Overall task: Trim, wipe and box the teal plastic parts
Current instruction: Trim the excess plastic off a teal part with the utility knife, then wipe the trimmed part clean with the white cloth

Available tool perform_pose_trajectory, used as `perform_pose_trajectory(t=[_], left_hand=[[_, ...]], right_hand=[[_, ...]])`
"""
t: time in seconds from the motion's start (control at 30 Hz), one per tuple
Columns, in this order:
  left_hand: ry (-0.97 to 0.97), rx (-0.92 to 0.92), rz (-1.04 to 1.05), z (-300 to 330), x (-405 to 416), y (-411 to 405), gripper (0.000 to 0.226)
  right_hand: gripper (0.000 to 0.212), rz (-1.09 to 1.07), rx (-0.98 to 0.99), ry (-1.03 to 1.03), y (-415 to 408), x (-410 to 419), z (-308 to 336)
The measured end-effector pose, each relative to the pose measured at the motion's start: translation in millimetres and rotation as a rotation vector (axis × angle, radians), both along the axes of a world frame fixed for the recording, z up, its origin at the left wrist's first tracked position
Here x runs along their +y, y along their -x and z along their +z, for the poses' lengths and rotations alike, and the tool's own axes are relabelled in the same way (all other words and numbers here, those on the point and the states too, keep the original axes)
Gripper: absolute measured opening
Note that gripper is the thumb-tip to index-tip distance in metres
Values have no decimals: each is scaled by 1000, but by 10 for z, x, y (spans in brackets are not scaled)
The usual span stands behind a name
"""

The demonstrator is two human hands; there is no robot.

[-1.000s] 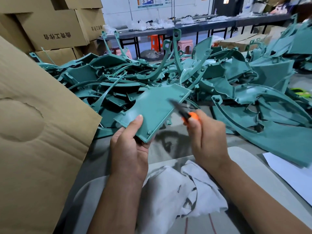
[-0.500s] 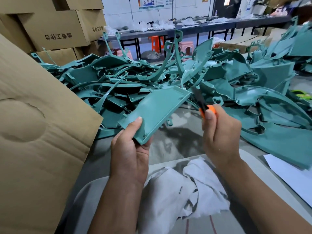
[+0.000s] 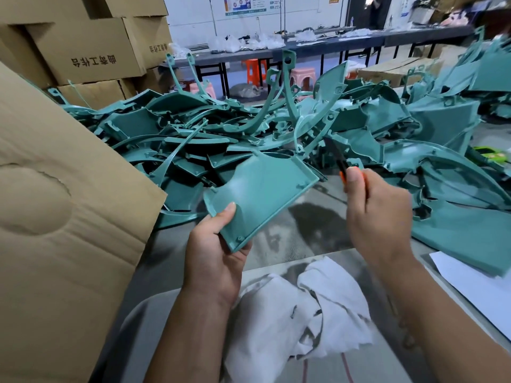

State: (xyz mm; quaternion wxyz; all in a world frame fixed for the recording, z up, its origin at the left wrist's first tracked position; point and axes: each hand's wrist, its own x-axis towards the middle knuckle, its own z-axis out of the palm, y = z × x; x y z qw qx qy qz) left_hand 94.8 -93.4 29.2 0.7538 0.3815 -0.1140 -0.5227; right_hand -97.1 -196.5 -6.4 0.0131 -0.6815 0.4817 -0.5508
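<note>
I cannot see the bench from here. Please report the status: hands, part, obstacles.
Left hand grips flat teal plastic panel. Right hand grips orange-handled knife, blade off panel. White cloth lies below, nothing blocking.

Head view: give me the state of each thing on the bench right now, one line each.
Left hand: grips the teal panel by its near corner.
Teal panel: held up, tilted, clear of the bench.
Right hand: grips the orange-handled cutter.
Orange-handled cutter: blade out, apart from the panel's edge.
White cloth: crumpled on the bench, untouched.
Cardboard box: flap open at left.
Pile of teal parts: loose, unboxed.
</note>
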Motion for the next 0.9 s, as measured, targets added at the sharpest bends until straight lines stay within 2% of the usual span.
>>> perform_pose_trajectory(t=[0.03,0.17,0.27,0.33,0.43,0.57,0.63,0.7,0.77,0.8,0.87,0.9], left_hand=[[-20,-10,-16,-24,-12,8,12],[-65,-45,-2,-88,-66,43,12],[-57,-43,6,-107,-64,13,12],[-64,-34,7,-110,-58,-13,12],[-70,-13,-4,-96,-43,-24,11],[-72,-19,-22,-63,-18,-9,19],[-63,2,-50,-40,-1,-15,29],[-24,50,-80,-12,24,-16,27],[33,80,-97,22,64,5,25],[68,102,-112,35,88,30,22],[149,169,-156,54,130,98,14],[187,211,-173,56,153,130,13]], right_hand=[[51,55,-29,-30,61,-30,4],[54,539,-148,-136,187,-14,35],[60,677,-112,-222,144,24,11],[62,685,-95,-243,146,12,1],[57,498,47,-192,134,-44,-23],[46,103,360,-354,83,-98,-93],[36,17,449,-424,65,-98,-90],[37,-7,529,-490,41,-79,-58],[44,37,556,-436,42,-63,-18],[37,111,528,-386,50,-35,23],[20,403,375,-436,51,31,111],[24,578,322,-541,33,63,138]])
